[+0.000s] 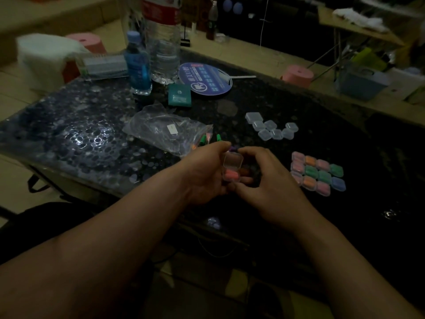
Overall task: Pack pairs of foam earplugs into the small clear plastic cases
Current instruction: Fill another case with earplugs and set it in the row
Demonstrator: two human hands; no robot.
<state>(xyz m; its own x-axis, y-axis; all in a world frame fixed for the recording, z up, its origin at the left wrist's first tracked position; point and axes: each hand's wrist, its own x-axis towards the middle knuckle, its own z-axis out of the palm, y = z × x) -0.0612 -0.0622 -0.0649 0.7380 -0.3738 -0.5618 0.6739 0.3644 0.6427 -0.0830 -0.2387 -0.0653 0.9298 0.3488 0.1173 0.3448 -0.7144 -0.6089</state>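
Your left hand (207, 173) gripped an open clear case (232, 168) with curled fingers. Your right hand (269, 187) pinched the same case, thumb below and forefinger at the lid. Pink earplugs (231, 174) lay inside it. Just behind the hands, a plastic bag (165, 132) and loose green earplugs (210, 139) lay on the table (80, 134). Filled cases (318, 173) sat in a block to the right, with empty cases (271, 128) beyond them and bottles (138, 65) at the far edge.
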